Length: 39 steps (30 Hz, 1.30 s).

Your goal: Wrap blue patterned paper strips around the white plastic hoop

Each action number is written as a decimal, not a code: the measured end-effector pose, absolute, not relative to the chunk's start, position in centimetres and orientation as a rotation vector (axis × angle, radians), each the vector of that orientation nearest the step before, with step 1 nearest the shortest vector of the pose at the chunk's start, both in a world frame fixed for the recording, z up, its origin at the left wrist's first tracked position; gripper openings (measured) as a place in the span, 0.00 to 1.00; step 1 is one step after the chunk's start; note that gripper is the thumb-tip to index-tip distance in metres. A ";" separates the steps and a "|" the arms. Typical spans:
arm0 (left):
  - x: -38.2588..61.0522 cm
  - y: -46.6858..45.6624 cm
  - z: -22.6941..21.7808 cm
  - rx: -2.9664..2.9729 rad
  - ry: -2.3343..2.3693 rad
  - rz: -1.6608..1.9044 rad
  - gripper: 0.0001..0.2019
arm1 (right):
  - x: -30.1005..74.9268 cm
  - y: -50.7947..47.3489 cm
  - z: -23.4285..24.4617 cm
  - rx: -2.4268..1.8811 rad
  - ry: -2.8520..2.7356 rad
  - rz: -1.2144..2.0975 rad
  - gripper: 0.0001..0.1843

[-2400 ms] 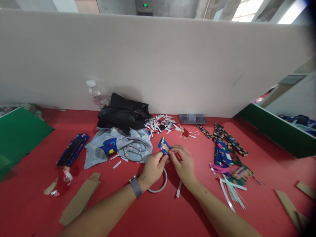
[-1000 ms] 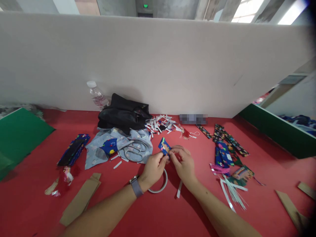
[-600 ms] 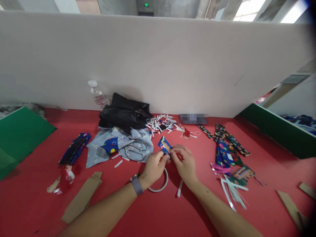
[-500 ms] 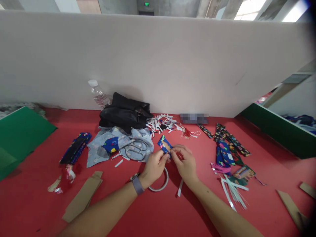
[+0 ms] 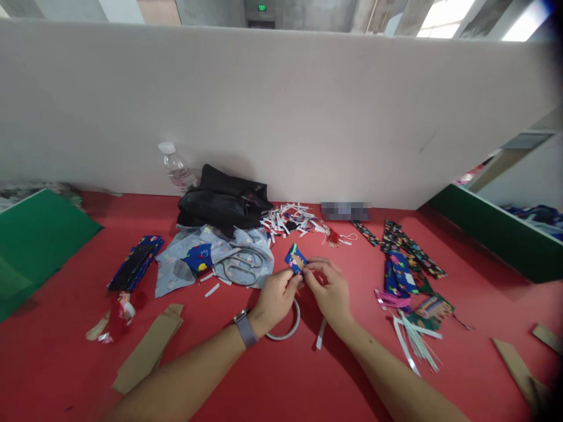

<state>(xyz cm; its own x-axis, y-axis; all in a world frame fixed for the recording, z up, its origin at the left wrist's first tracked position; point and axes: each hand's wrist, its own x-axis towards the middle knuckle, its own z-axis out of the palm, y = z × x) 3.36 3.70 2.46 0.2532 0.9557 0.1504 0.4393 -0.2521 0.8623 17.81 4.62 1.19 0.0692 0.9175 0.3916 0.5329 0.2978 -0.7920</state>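
Between my two hands is a small blue patterned piece of fabric [image 5: 295,257] with a strip of brown card on it. My left hand [image 5: 278,294] pinches its lower left side, thumb and fingers together. On the other side my right hand [image 5: 326,287] grips the lower right edge with its fingertips. Below my left hand a roll of white tape [image 5: 290,335] lies flat, partly covered by that hand. A white strip [image 5: 321,334] is beside my right wrist. Scissors [image 5: 241,266] rest on light blue cloth [image 5: 169,275] to the left.
A black bag [image 5: 224,202] and a water bottle [image 5: 176,170] stand by the white partition [image 5: 281,117]. Paper scraps [image 5: 290,218] are heaped behind my hands. Cardboard strips [image 5: 149,351] lie left; patterned fabric pieces [image 5: 401,274] and white strands [image 5: 417,340] lie right. Green boards flank the table.
The blue fabric piece has turned a little between my fingers, its far end shifting slightly right and its shape looking shorter. Both hands stay in nearly the same place.
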 end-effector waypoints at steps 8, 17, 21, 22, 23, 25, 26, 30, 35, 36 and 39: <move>3.4 3.7 2.0 1.924 1.281 0.937 0.13 | 17.8 4.4 1.4 -1.365 -1.546 0.580 0.06; 3.3 3.7 1.7 1.976 1.286 0.945 0.13 | 17.8 4.6 1.3 -1.352 -1.508 0.626 0.06; 3.3 3.6 1.9 1.958 1.282 0.942 0.13 | 17.8 4.6 1.4 -1.351 -1.505 0.637 0.05; 3.3 3.6 2.0 1.952 1.279 0.942 0.13 | 17.8 4.6 1.5 -1.351 -1.507 0.636 0.05; 3.3 3.6 2.1 1.940 1.275 0.944 0.13 | 17.8 4.6 1.5 -1.352 -1.510 0.633 0.05; 3.3 3.6 2.3 1.892 1.260 0.955 0.12 | 17.8 4.7 1.5 -1.359 -1.515 0.624 0.05; 3.3 3.6 2.4 1.861 1.251 0.962 0.12 | 17.8 4.7 1.5 -1.363 -1.514 0.622 0.05; 3.3 3.7 2.5 1.787 1.239 0.978 0.11 | 17.8 4.7 1.3 -1.362 -1.505 0.626 0.06; 3.3 3.8 2.4 1.785 1.258 0.979 0.11 | 17.8 4.8 1.1 -1.357 -1.494 0.632 0.05; 3.3 3.8 2.4 1.783 1.256 0.978 0.11 | 17.8 4.8 1.1 -1.360 -1.494 0.633 0.05; 3.3 3.8 2.5 1.778 1.251 0.973 0.11 | 17.8 4.8 1.1 -1.366 -1.497 0.635 0.06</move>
<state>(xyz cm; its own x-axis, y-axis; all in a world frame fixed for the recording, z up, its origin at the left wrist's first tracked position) 3.32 3.79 2.46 0.2360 0.9578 0.1643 0.3950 -0.2490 0.8843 17.80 4.80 1.07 0.1059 0.9460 0.3064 0.4368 0.2326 -0.8690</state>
